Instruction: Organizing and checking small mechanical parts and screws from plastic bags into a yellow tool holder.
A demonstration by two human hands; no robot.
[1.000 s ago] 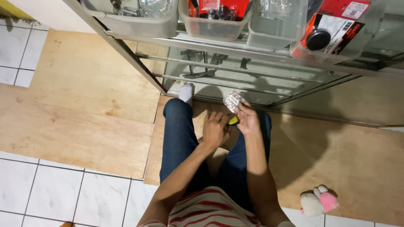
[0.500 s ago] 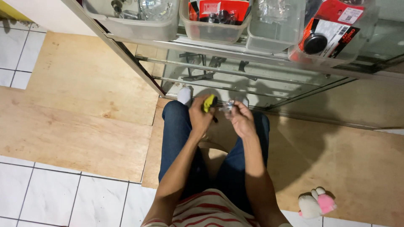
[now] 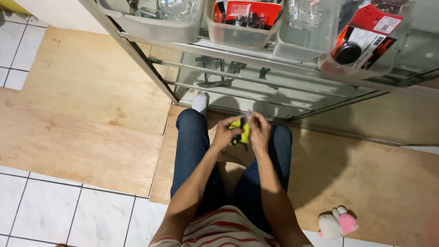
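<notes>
I sit with my legs in blue jeans stretched toward a glass shelf unit. My left hand (image 3: 225, 133) and my right hand (image 3: 259, 132) meet above my knees. Between them is a small yellow and black object (image 3: 241, 130); both hands grip it. A bit of clear wrapping (image 3: 248, 114) sticks up at the fingertips of my right hand. What the yellow object is I cannot make out.
Glass shelves with metal rails (image 3: 256, 82) stand just ahead, carrying clear plastic bins (image 3: 155, 25) of hardware and red packaged items (image 3: 366, 34). Plywood sheets (image 3: 82, 114) cover the white tiled floor (image 3: 41, 210). A pink and white plush toy (image 3: 338, 223) lies at lower right.
A second ago my right hand held a crumpled clear wrapper apart from the left. The hands have since come together, and the yellow object sits between them now.
</notes>
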